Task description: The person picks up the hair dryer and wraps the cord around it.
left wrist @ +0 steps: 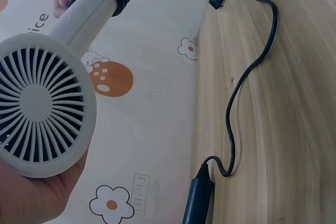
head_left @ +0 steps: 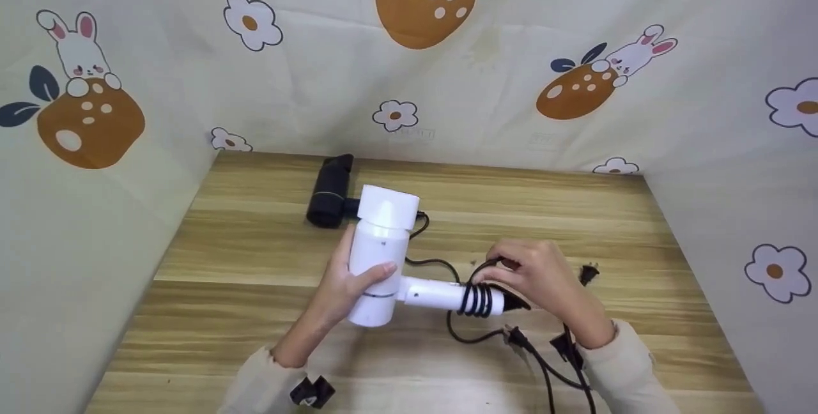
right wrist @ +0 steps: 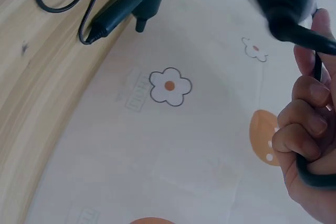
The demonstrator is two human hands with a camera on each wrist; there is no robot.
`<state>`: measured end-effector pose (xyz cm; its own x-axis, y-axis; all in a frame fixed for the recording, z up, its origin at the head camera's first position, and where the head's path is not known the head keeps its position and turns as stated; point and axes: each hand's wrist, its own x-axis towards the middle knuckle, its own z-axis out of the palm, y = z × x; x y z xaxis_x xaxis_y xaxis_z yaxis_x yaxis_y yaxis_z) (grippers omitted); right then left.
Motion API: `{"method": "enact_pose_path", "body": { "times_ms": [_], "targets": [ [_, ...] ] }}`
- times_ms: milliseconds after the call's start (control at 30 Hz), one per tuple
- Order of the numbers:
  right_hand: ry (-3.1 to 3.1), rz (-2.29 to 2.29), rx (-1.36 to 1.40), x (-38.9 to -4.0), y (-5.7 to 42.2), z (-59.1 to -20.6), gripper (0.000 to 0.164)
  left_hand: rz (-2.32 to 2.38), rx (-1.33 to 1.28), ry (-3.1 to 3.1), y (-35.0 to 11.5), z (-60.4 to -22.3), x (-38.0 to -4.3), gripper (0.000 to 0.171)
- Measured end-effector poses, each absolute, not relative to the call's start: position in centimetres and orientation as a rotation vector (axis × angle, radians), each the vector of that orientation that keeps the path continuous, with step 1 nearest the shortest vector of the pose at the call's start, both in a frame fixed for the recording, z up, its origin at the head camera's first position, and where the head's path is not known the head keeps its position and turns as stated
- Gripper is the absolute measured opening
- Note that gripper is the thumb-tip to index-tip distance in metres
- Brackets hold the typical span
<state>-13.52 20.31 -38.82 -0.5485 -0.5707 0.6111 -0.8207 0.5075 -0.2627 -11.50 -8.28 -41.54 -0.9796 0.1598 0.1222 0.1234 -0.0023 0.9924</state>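
Item 1: a white cylindrical plastic hair dryer [head_left: 383, 254], with a flared white end piece [head_left: 388, 207] at the far end of its body and a round slatted grille [left wrist: 37, 103] (showing in the left wrist view) at the other. It is sitting inside the left grip [head_left: 345, 283], raised above the surface [head_left: 255, 260]; its side handle is pointing toward the right grip [head_left: 537, 273].

Left grip: bare hand, clasping the dryer's body; the thumb is lying across the front, the fingers are passing behind.

Item 2: a black flexible round cable [head_left: 478, 301], forming several coils about the white handle near its black tapered tip [head_left: 514, 300].

Right grip: bare hand, curled closed on a length of that cable and hovering just beside the handle's end (the right wrist view is showing the cord emerging below the folded fingers).

Item 3: a black cylindrical hair dryer with a slim handle [head_left: 329, 193], lying on the surface beyond the white one, partly hidden by it.

Item 4: a black two-pronged plug [head_left: 588, 273], resting beyond the right forearm; a second black plug [head_left: 515, 336] is lying nearer, below the coils.

Item 5: a small black blocky object [head_left: 312, 392] (kind unclear), lying beside the left sleeve [head_left: 265, 382].
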Motion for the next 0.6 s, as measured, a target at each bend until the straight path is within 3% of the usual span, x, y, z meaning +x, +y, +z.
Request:
{"method": "enact_pose_path", "body": {
  "times_ms": [200, 600],
  "targets": [
    [-2.333, 0.802, 1.177, -14.0, 20.4, -39.3, 0.012, 2.230, 0.341, 2.205, -8.5, -41.4, -11.6, 0.061],
    [-2.308, 0.962, 1.231, -14.6, 20.1, -40.3, 0.013, 2.356, 0.386, 1.968, -8.6, -40.9, -11.1, 0.064]
  ]
}}
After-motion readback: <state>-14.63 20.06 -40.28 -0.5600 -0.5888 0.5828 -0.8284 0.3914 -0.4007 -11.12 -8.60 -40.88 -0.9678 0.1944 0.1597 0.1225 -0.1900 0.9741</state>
